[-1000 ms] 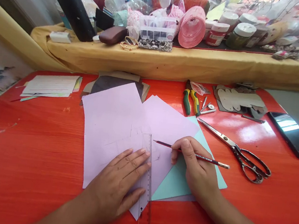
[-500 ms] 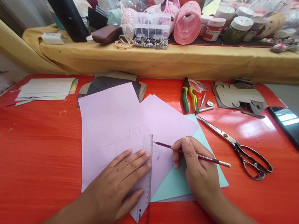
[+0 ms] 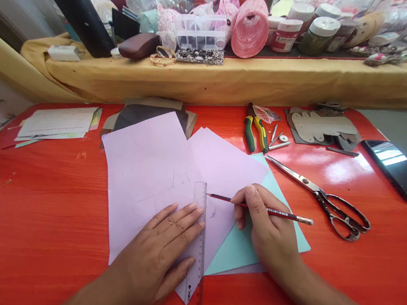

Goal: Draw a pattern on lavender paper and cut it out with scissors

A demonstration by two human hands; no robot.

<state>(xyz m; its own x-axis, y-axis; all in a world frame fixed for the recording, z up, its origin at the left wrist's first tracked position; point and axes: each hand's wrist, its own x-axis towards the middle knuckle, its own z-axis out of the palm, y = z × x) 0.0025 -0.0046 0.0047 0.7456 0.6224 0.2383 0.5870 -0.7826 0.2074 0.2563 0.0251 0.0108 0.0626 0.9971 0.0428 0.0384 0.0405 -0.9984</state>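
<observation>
My left hand [image 3: 165, 247] lies flat, fingers stretched out, pressing a clear plastic ruler [image 3: 198, 256] against a lilac sheet of paper [image 3: 146, 160]. Faint pencil lines mark that sheet near my fingertips. A dark red and black pencil [image 3: 285, 213] is pinched in my right hand [image 3: 265, 224], its tip at the ruler's right edge near the upper end. Whether the tip touches the paper I cannot tell. Beneath lie a second lilac sheet [image 3: 229, 155] and a light turquoise sheet [image 3: 241, 249], partly covered by my right hand.
Large scissors [image 3: 311, 184] lie right of the papers. Behind them are green-and-yellow pliers [image 3: 254, 131], small metal parts, grey cut pieces [image 3: 325, 128] and a phone [image 3: 403, 169]. Paper slips [image 3: 57, 122] sit at left. A cloth-covered ledge [image 3: 212, 82] with jars [image 3: 319, 35] runs along the back.
The view has shifted slightly, so the background sits a little further left. Both hands, the ruler and the pencil keep nearly the same positions on the paper.
</observation>
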